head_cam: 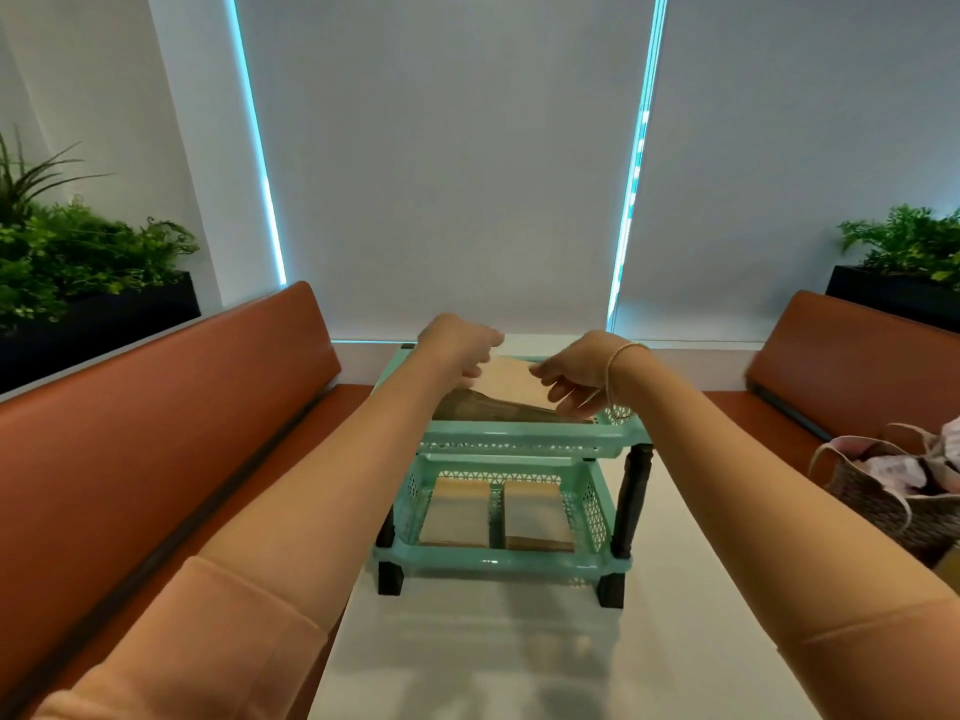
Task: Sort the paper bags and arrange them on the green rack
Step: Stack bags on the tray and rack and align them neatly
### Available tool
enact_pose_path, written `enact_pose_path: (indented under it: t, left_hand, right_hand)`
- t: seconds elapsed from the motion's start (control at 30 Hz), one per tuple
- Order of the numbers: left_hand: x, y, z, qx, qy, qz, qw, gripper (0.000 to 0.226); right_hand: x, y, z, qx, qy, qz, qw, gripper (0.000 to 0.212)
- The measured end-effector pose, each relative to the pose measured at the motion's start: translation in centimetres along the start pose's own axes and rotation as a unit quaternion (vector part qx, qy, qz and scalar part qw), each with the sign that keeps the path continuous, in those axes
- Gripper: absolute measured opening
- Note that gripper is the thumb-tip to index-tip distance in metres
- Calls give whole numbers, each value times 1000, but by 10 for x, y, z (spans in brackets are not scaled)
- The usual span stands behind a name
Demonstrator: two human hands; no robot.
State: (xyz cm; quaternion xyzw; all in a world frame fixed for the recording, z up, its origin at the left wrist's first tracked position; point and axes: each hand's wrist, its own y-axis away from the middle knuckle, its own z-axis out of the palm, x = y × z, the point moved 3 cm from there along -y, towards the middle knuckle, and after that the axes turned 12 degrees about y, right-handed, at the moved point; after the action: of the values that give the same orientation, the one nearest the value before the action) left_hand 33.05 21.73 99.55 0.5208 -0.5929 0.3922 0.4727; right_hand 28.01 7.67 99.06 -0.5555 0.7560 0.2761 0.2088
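Both hands, left hand [460, 337] and right hand [569, 374], pinch a tan paper bag [506, 379] over the green rack [519, 444] top tier, at twelve o'clock on the surface [467, 657]. The tilted bag could slide off the stack [493, 407] beneath or land crooked if released unevenly.

Both arms outstretched, left hand [457, 341] fingers curled, right hand [571, 374] fingers loosely bent

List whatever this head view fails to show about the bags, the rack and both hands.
- Left hand fingertips: hidden behind the hand's back and the top paper bag, so its grip is uncertain.
- Count of bags in the upper tray: the stack is dark, with forearms covering its ends.
- Far half of the lower tray: covered by the upper tray.
- Woven bag: cut off by the right edge.
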Motion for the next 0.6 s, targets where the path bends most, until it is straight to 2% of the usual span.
enact_pose_path:
  t: [0.07, 0.13, 0.23, 0.3, 0.4, 0.5, 0.6]
  left_hand:
    - [-7, 18, 7, -81, -34, -38, 995, 11]
    - [-22, 34, 15, -168, -97, -88, 977, 10]
    - [-57, 46, 30, -224, -188, -145, 945, 13]
    - [-89, 41, 44, -219, -215, -166, 937, 17]
    - [-130, 22, 63, -167, -226, -159, 947, 34]
    - [-155, 8, 75, -106, -268, -138, 948, 37]
    - [-176, -4, 89, -78, -279, -163, 943, 35]
  right_hand:
    - [7, 10, 10, -57, 24, 5, 998, 22]
    - [19, 15, 24, -110, 83, 10, 990, 21]
    - [46, 15, 53, -166, 149, 38, 974, 29]
    - [68, 8, 76, -178, 163, 65, 968, 37]
    - [94, -9, 101, -128, 198, 80, 968, 44]
    - [113, -29, 116, -77, 222, 84, 968, 41]
    - [129, -50, 128, -60, 189, 99, 975, 34]
